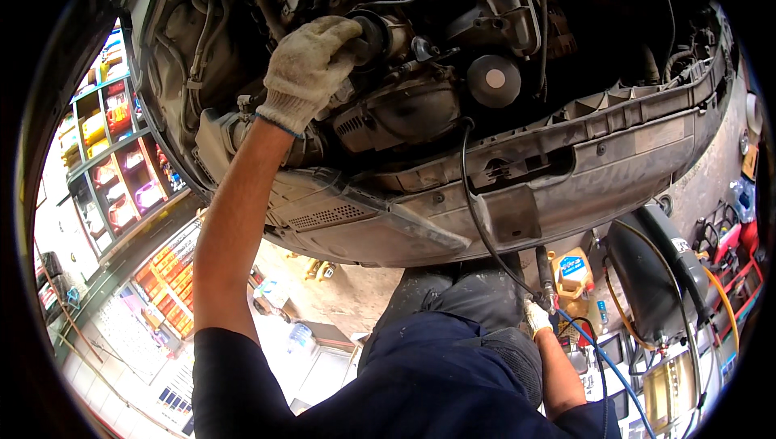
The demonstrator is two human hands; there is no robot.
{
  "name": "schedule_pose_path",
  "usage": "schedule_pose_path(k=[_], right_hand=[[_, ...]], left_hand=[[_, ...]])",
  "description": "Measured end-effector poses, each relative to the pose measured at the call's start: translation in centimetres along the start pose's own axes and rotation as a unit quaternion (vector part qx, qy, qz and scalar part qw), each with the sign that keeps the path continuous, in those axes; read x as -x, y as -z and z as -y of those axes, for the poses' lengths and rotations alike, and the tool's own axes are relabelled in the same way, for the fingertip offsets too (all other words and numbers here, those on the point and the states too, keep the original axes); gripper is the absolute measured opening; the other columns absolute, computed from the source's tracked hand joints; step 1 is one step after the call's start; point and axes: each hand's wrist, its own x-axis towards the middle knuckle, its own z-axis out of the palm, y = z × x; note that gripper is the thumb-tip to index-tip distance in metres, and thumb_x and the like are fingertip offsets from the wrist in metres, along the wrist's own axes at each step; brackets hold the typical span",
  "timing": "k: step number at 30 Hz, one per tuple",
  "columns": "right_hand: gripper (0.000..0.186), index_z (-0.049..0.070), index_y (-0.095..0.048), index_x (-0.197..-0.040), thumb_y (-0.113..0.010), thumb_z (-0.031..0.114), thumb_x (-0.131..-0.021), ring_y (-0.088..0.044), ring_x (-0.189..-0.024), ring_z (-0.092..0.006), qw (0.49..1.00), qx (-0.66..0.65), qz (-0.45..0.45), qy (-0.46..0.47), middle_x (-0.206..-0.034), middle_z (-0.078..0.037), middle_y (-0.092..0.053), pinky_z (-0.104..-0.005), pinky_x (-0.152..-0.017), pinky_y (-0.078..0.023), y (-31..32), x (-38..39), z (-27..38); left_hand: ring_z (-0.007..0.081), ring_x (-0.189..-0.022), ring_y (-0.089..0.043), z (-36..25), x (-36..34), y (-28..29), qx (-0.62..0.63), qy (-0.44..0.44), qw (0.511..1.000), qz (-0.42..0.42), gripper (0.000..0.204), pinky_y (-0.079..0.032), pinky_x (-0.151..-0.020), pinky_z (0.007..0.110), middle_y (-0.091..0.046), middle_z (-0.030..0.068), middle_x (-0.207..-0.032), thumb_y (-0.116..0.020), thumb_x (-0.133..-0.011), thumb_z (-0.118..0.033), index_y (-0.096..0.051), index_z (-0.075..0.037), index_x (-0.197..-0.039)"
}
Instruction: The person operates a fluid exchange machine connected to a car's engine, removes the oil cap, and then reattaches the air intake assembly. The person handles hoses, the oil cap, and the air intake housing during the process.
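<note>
My left hand (309, 69), in a dirty white work glove, reaches up into the underside of a raised car's engine bay (453, 51) and closes around a dark round part (373, 36) beside the engine. My right hand (536, 317), also gloved, hangs low by my hip and grips the handle of a black hose nozzle (546, 277). A black hose (477, 213) runs from it up toward the engine, and a blue hose (602, 358) trails down from it. The grey plastic undertray and bumper (501, 196) hang just below the engine.
A black tank-like machine with yellow tubing (655, 277) stands at the right, with a yellow oil jug (571, 273) beside it. Shelves of coloured boxes and bottles (113, 156) line the left wall. Red tools and parts (731, 253) lie at the far right.
</note>
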Motion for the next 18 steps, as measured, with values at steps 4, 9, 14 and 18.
schedule_pose_path(k=[4,9,14,18], right_hand=[[0.014,0.012,-0.060,-0.109,-0.062,0.019,-0.098,-0.056,-0.078,-0.0199,0.991,-0.135,0.005,0.025,-0.089,-0.005,-0.056,-0.0341,-0.069,-0.049,1.3,1.8,4.1],[0.024,0.012,-0.059,-0.120,-0.064,0.016,-0.097,-0.057,-0.079,-0.0173,0.989,-0.136,0.057,-0.003,-0.089,-0.003,-0.057,-0.0337,-0.067,-0.049,1.7,1.9,3.7],[0.021,0.016,-0.071,-0.104,-0.061,0.034,-0.100,-0.056,-0.075,-0.0108,0.987,-0.147,-0.003,-0.072,-0.088,0.002,-0.064,-0.0274,-0.068,-0.049,3.7,3.5,8.6],[0.022,0.016,-0.072,-0.106,-0.062,0.034,-0.099,-0.055,-0.074,-0.0092,0.978,-0.181,0.002,-0.102,-0.088,0.004,-0.064,-0.0272,-0.067,-0.049,3.2,3.2,7.0]], left_hand=[[0.0311,-0.108,-0.069,-0.4,0.1,0.4,0.001,0.016,1.000,0.004,0.033,-0.056,-0.094,0.040,-0.073,0.0098,-0.117,-0.074,-0.082,-0.017,-0.074,-0.009,-0.114],[0.0313,-0.108,-0.070,0.5,0.5,0.0,-0.009,0.014,1.000,0.013,0.037,-0.058,-0.093,0.040,-0.071,0.0108,-0.121,-0.075,-0.082,-0.016,-0.073,-0.010,-0.118],[0.0309,-0.109,-0.070,-0.1,0.3,0.0,0.012,0.046,0.999,0.022,0.037,-0.059,-0.094,0.039,-0.071,0.0111,-0.122,-0.074,-0.084,-0.016,-0.072,-0.009,-0.120],[0.0293,-0.107,-0.071,-0.4,0.3,0.2,0.030,0.058,0.998,0.006,0.033,-0.058,-0.093,0.037,-0.073,0.0104,-0.118,-0.076,-0.085,-0.019,-0.074,-0.009,-0.116]])
